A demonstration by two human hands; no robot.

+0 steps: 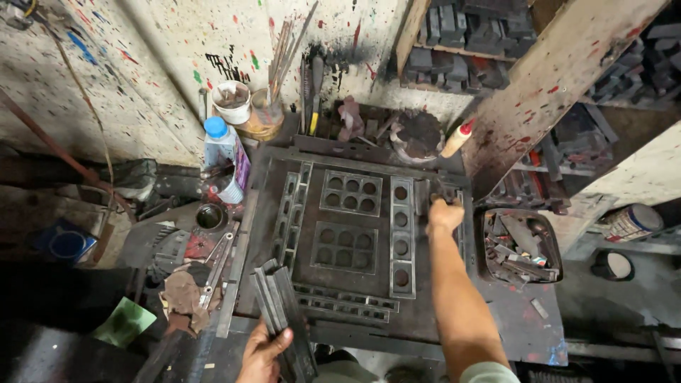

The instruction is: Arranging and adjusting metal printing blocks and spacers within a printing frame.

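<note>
Dim, even light; dark lower-left corner, edges bowed, mostly sharp.

Bundle of dark metal bars (284, 319), held upright-tilted at lower centre, small dark metal piece (436, 190), upper right of frame

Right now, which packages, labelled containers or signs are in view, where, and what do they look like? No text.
Plastic bottle: left of the metal tray, clear with blue cap, purple-white label.
Squeeze bottle: behind the tray at right, cream, red tip, leaning.
Tin can: far right, on its side, pale printed label.
White cup: by the wall, paint-stained.
No signs or screens.
</note>
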